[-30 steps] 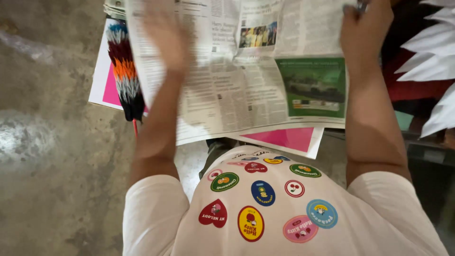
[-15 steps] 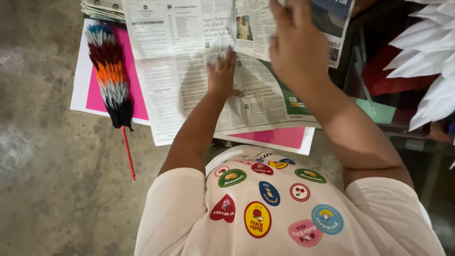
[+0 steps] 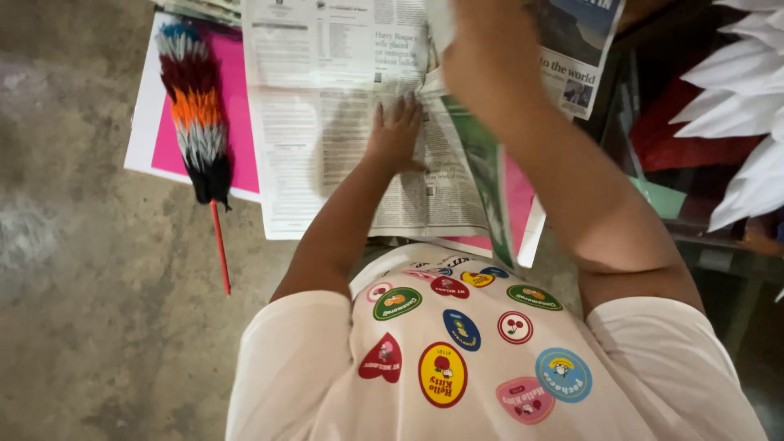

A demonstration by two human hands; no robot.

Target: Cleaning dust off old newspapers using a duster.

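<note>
One printed newspaper [image 3: 327, 122] lies on the floor; left hand [image 3: 396, 135] presses it flat with fingers spread, right hand [image 3: 482, 41] lifts one page, grip blurred; one striped feather duster [image 3: 196, 114] alongside

Single head-worn view, looking steeply down past the wearer's white patch-covered shirt [image 3: 457, 359] onto the grey concrete floor [image 3: 82, 286]. Close range: an opened printed newspaper [image 3: 327, 122] fills the upper centre; both forearms enter from below.

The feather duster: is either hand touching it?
No. The feather duster lies apart on the pink sheet; the left hand presses the newspaper.
</note>
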